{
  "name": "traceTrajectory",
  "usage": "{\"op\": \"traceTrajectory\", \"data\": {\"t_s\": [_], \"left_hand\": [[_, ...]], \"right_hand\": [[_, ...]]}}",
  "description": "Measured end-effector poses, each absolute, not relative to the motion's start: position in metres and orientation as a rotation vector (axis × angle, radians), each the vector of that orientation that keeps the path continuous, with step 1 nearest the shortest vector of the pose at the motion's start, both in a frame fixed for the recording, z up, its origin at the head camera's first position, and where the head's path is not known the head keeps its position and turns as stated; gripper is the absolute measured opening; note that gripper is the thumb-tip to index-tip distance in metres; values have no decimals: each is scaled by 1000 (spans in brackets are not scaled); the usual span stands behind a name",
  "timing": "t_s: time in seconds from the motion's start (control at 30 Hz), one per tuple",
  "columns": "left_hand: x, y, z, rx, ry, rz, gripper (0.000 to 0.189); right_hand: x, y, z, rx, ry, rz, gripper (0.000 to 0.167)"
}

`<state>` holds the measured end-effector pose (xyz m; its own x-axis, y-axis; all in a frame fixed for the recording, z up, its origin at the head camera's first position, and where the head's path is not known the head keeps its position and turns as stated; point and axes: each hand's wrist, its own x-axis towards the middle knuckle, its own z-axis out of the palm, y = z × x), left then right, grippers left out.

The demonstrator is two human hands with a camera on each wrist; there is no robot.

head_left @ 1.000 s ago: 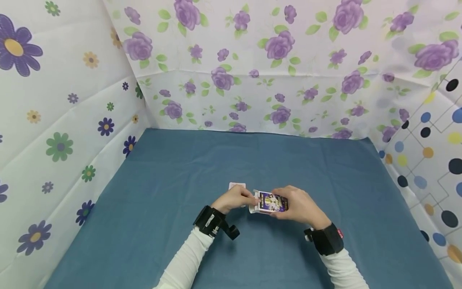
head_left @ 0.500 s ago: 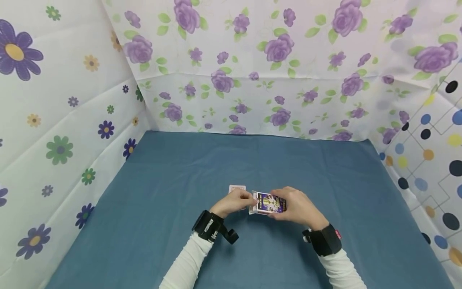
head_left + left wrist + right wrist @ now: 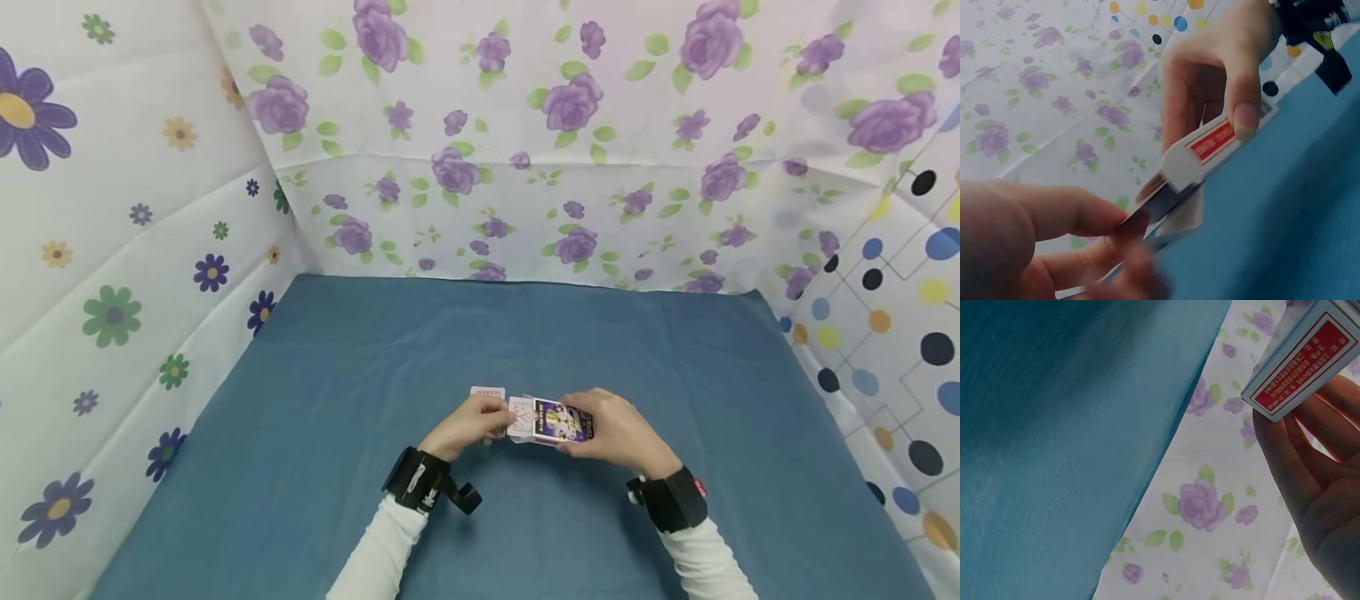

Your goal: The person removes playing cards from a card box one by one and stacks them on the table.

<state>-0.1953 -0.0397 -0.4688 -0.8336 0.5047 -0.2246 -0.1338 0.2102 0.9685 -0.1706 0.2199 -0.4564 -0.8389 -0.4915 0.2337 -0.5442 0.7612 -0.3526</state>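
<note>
Around the middle of the blue bench, we've got both hands meeting over one small card box. The right hand grips its closed end, thumb along the near side and fingers along the far side. The left hand comes in from the other side, pinching some cards that stick partway out of the open end. Both wrists wear black straps.

Plenty of bench runs out left and right, and the far edge, where the flowered sheet goes up, is well apart from the hands. We can't see the near edge.

One loose card pokes out just past the left hand, partly covered. In the left wrist view some fingertips blur, so we can't count the cards. The right wrist view cuts off the box.
</note>
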Motion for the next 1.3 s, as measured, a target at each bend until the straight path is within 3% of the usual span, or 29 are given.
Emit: {"op": "traceTrajectory", "data": {"t_s": [0.23,0.4,0.63,0.93,1.3], "left_hand": [[-181,-56,-465,272,1821,1831,20],[-177,-65,-465,235,1800,1954,37],[-179,-71,-473,23,1854,2165,30],[-206,-82,-478,-250,1884,2343,29],[-243,-109,-484,-281,2286,1939,26]], "right_hand": [[-171,224,-456,818,-2845,621,61],[-171,224,-457,820,-2849,637,61],[-172,223,-458,823,-2863,666,61],[-172,222,-458,804,-2854,667,60],[-171,225,-462,811,-2873,674,60]]}}
